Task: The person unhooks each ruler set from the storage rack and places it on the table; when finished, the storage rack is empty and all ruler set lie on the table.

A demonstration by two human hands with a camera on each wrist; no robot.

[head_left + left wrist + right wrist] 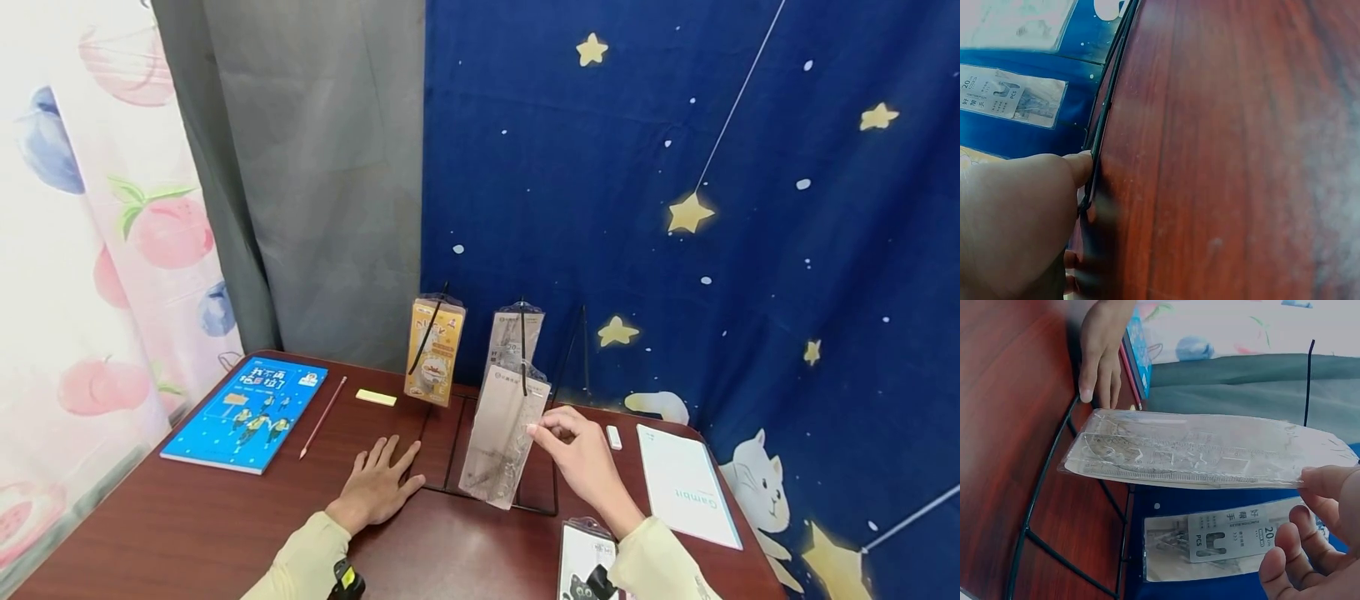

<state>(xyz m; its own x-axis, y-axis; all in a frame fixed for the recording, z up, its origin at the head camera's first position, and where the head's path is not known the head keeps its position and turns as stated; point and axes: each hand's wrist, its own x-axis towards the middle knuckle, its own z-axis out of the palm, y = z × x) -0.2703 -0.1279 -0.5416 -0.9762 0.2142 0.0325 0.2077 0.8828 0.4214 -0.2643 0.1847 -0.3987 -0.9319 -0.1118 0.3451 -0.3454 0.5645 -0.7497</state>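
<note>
My right hand (585,458) pinches the right edge of a clear plastic packet of rulers (502,437) between thumb and forefinger. Ruler scales show through its film in the right wrist view, where the other fingers are loosely bent. The packet's top overlaps the middle prong of a black wire display rack (556,483). Behind it hangs another packet (517,337), with a grey label. A yellow packet (433,354) hangs from the left prong. My left hand (377,483) lies on the table with fingers spread, its thumb at the rack's base wire (1100,137).
On the left lie a blue book (247,412), a pencil (322,419) and a yellow strip (376,397). To the right are a small white block (613,437) and a white notebook (686,483). A packet with a black cat (585,554) lies beside my right forearm.
</note>
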